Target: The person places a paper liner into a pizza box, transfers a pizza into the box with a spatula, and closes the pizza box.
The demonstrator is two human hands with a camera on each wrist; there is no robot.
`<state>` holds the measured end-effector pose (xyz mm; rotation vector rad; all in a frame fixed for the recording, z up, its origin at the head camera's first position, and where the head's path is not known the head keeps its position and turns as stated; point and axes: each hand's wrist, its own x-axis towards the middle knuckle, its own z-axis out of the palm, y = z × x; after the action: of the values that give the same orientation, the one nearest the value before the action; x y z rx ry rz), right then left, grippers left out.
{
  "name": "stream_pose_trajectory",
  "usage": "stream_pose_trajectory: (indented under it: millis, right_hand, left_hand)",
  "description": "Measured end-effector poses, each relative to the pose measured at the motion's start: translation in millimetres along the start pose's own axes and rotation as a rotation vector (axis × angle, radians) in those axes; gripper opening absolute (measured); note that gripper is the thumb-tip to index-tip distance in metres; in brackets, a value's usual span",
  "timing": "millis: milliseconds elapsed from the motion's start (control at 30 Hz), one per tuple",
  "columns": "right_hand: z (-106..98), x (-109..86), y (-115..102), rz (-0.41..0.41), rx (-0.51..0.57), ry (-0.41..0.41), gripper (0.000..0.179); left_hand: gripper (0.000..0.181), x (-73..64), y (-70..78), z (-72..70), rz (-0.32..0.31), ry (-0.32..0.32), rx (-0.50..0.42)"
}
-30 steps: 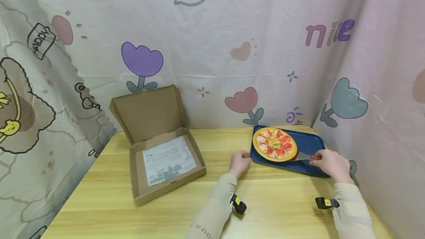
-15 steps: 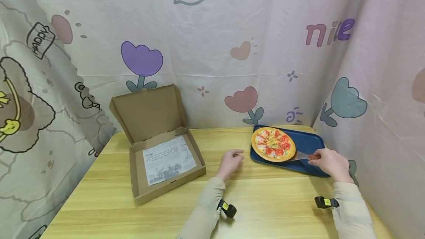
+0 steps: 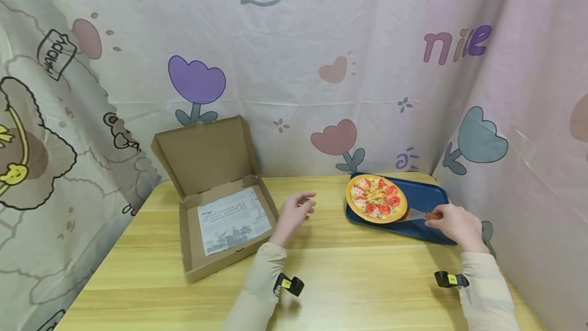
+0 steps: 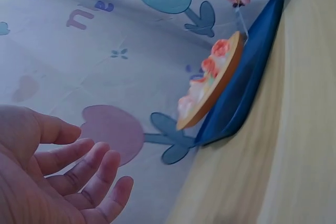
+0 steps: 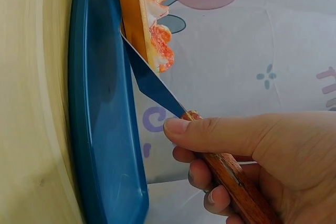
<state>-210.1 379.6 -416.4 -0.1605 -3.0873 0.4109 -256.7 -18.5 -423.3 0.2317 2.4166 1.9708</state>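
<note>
My right hand (image 3: 459, 228) grips the reddish wooden handle of a pizza server (image 5: 233, 174), thumb along its top. The metal blade (image 5: 152, 85) reaches under a round toy pizza (image 3: 375, 199) with tomato slices on it. In the left wrist view the pizza sits above the blue tray (image 4: 257, 61), its far end standing off the tray floor. My left hand (image 3: 294, 214) hangs between the tray and the cardboard box, fingers loosely bent and holding nothing; in the left wrist view its fingers (image 4: 86, 182) are spread apart.
An open cardboard pizza box (image 3: 206, 160) stands on the left of the wooden table (image 3: 367, 285), lid upright, with printed paper (image 3: 234, 221) lining its base. A patterned curtain (image 3: 294, 80) hangs behind and along both sides.
My left hand has come away from the tray's left corner and moved left toward the box. The pizza and server have shifted slightly left, with the right hand still gripping the handle.
</note>
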Motion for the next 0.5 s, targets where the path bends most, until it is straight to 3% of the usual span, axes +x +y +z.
stream_pose_trajectory:
  millis: [333,500]
  right_hand:
    - [-2,-0.6,-5,-0.015,-0.003,0.002,0.033]
    - [0,0.1,-5,-0.024,-0.002,0.008,0.032]
  left_hand:
    - [0.025,-11.7,-0.5,-46.2,0.012,0.082,0.051]
    - [0.024,-18.8,-1.4,-66.5,0.023,0.128,0.123]
